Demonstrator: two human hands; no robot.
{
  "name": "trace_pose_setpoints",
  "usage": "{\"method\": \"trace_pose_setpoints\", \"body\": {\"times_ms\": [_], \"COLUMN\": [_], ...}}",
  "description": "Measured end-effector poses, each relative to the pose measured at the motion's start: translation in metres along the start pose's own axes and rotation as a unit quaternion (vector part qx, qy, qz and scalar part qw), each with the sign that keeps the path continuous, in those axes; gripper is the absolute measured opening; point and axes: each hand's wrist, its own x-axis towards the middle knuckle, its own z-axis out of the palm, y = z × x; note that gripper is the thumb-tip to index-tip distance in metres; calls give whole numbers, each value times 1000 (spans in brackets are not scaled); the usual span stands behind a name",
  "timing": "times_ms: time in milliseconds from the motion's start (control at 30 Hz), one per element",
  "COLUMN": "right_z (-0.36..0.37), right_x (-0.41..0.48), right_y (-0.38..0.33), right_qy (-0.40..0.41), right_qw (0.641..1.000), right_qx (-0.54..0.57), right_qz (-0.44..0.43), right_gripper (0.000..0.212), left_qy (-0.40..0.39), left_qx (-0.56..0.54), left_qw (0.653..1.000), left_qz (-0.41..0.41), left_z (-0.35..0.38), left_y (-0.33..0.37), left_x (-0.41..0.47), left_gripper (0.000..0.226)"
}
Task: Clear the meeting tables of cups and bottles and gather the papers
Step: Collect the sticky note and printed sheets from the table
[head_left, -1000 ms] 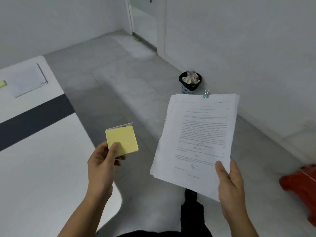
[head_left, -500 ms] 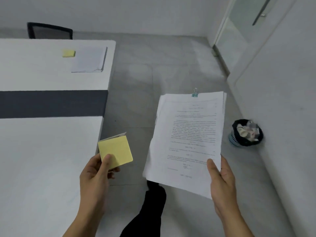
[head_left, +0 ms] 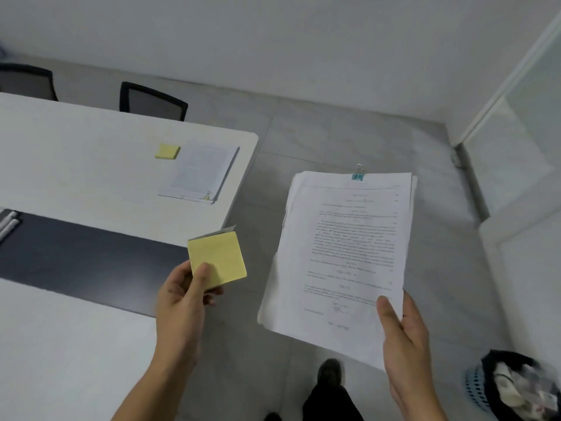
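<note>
My right hand (head_left: 405, 344) grips the lower right corner of a stack of printed papers (head_left: 343, 244), clipped at the top with a small blue binder clip (head_left: 358, 176), held over the floor. My left hand (head_left: 182, 299) pinches a yellow sticky-note pad (head_left: 218, 259) by its lower left corner, just past the table's end. On the far white table (head_left: 91, 153) lies another stack of papers (head_left: 200, 174) with a clip at its near corner. A second yellow sticky-note pad (head_left: 167, 151) lies touching that stack's far left corner.
A dark strip (head_left: 76, 250) runs between the far table and the near white table (head_left: 60, 360). Two black chairs (head_left: 151, 101) stand behind the far table. A blue bin (head_left: 498, 387) with a black liner and crumpled waste sits at lower right. White markers (head_left: 7, 223) lie at the left edge.
The view has swung left: the far table with its papers now sits closer and more central, and the bin has slid to the lower right. Both hands keep their hold.
</note>
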Motion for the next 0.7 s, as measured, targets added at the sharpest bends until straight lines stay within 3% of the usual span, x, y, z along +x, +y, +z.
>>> {"method": "trace_pose_setpoints", "body": {"times_ms": [200, 367, 533, 700], "right_z": [49, 106, 189, 276], "right_x": [172, 321, 442, 513], "right_y": [-4, -52, -113, -135], "right_qy": [-70, -168, -279, -374], "right_qw": [997, 985, 957, 918], "right_qx": [2, -22, -78, -127], "right_qz": [22, 29, 1, -13], "right_gripper": [29, 28, 27, 25], "left_qy": [79, 162, 261, 356], "left_qx": [12, -1, -40, -86], "left_qw": [997, 987, 964, 930], "left_qz": [-17, -19, 2, -16], "left_z": [85, 146, 180, 189], "left_y": [-12, 19, 53, 40], "left_x": [105, 191, 254, 302], "left_gripper": [18, 17, 16, 15]}}
